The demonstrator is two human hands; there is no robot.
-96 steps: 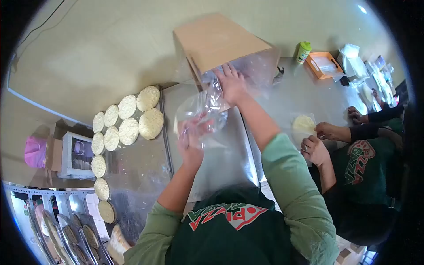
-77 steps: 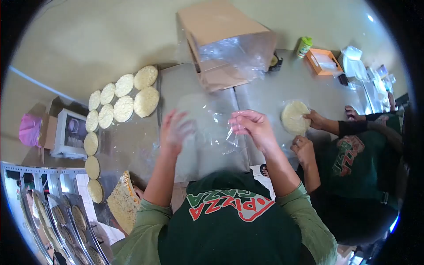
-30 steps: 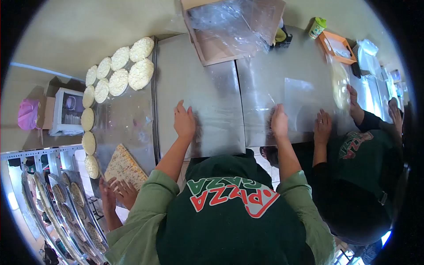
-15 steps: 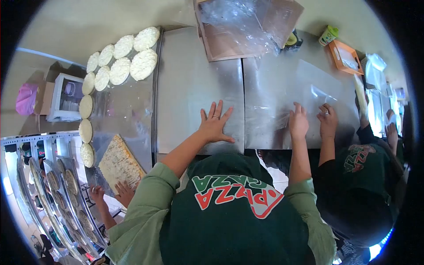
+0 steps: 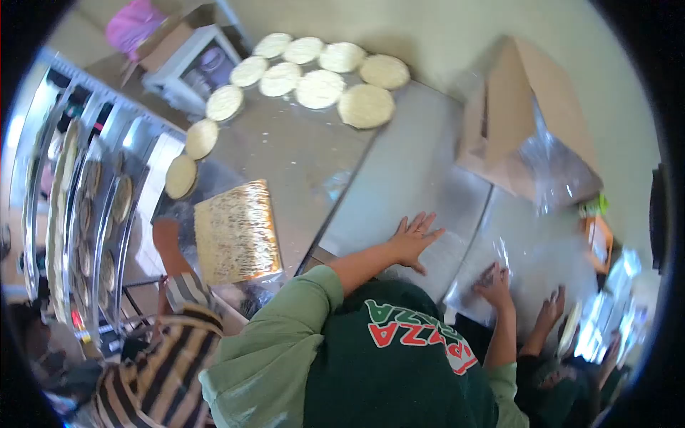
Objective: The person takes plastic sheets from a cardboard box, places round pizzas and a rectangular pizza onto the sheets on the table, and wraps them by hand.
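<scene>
My left hand (image 5: 415, 241) lies on the metal table (image 5: 399, 167) with its fingers spread and nothing in it. To its right, my right hand (image 5: 494, 285) is at the front part of the table, its fingers bent and partly apart. Clear plastic film (image 5: 501, 257) shows as glints just beyond those fingers; whether they grip it cannot be made out. Beyond both hands, against the wall, an open cardboard box (image 5: 531, 121) holds more clear plastic.
Several round pale bases (image 5: 321, 89) line the back and left of the left-hand table. A rectangular topped slab (image 5: 237, 232) sits near a person in a striped top (image 5: 160, 364). Racks with trays (image 5: 89, 207) stand at far left. A co-worker's hand (image 5: 551, 308) is at the right.
The view has swung left and tilted, so the box appears farther right and the slab nearer the centre. My left hand stays spread on the table. The striped top has come into view.
</scene>
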